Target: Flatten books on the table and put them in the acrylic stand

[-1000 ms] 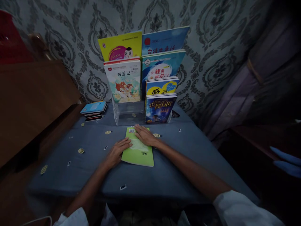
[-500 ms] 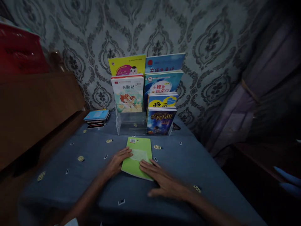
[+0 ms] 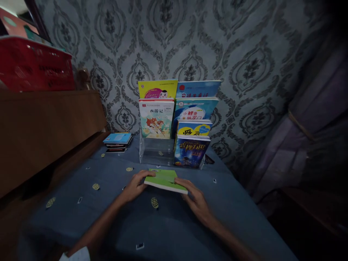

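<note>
Your left hand [image 3: 137, 186] pinches the near-left corner of the green book [image 3: 161, 178], fingers flat on the cover and thumb beneath; your right hand [image 3: 198, 203] grips the near-right corner the same way. The book sits between your two sets of fingers with its near edge tipped up; whether its far edge touches the blue tablecloth [image 3: 233, 210] you cannot tell from here. Nearer you than your fingertips, printed cloth runs back toward your body; beyond your right fingers it reaches a slanting edge, past which hangs a purple curtain [image 3: 282, 156]. Leftward the cloth stretches further, to an edge alongside a wooden cabinet [image 3: 51, 130]. Straight ahead of your fingers, just past the book's far edge, stands a clear rack [image 3: 156, 156], limiting forward room. Its left column, ahead of your left fingers, holds a yellow book [image 3: 156, 87] behind a white-topped book [image 3: 156, 119]; its right column, ahead of your right fingers, steps down to a dark blue book [image 3: 191, 152] in front. Far ahead-left of your left fingers lies a book stack [image 3: 118, 139], and higher, on the cabinet, a red basket [image 3: 40, 67], contents unclear.
</note>
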Tool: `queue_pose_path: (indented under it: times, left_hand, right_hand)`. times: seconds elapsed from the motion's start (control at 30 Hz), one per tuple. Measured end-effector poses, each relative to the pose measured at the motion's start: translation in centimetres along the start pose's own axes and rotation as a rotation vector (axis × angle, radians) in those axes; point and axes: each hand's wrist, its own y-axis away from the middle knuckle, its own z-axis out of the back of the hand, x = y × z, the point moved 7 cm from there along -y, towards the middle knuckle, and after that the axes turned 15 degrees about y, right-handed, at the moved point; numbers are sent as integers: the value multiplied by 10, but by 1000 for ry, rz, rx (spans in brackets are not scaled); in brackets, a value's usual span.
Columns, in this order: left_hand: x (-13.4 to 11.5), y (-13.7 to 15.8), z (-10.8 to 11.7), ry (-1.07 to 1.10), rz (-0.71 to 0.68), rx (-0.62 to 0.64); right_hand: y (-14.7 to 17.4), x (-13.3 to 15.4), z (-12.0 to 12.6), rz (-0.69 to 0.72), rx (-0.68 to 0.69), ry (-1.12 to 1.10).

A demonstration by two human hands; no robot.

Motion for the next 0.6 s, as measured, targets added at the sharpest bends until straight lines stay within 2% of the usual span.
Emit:
queue_pose_path:
  times: [0.2, 0.4, 0.6]
  left_hand:
    - [5, -13, 6, 50, -4, -146]
    - [20, -23, 14, 1, -28, -308]
    - [15, -38, 19, -27, -32, -319]
  right_hand:
    - [-26, 0, -12, -163, -177, -16]
    - [-42, 5, -22, -179, -322, 16]
    - [-63, 6, -21, -192, -370, 62]
